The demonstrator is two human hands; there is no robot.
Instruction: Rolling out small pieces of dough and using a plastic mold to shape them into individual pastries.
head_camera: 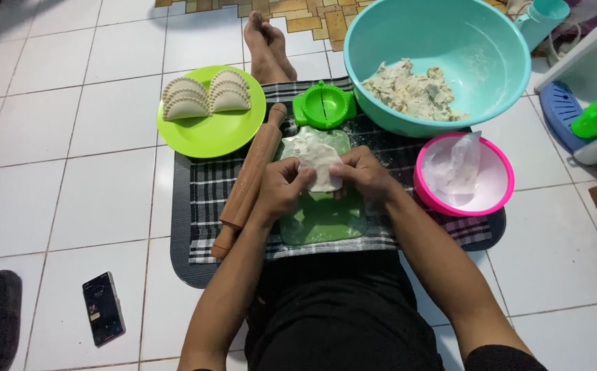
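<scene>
Holding a flattened dough round (320, 165) over the green cutting mat (322, 220).
Head view: the round is pinched at its edges by the left hand (286, 187) and right hand (367, 176); it is judged soft, light, easily torn, best supported at the rim.

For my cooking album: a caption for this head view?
Both hands hold a dough round over a green board, beside a rolling pin.
</scene>
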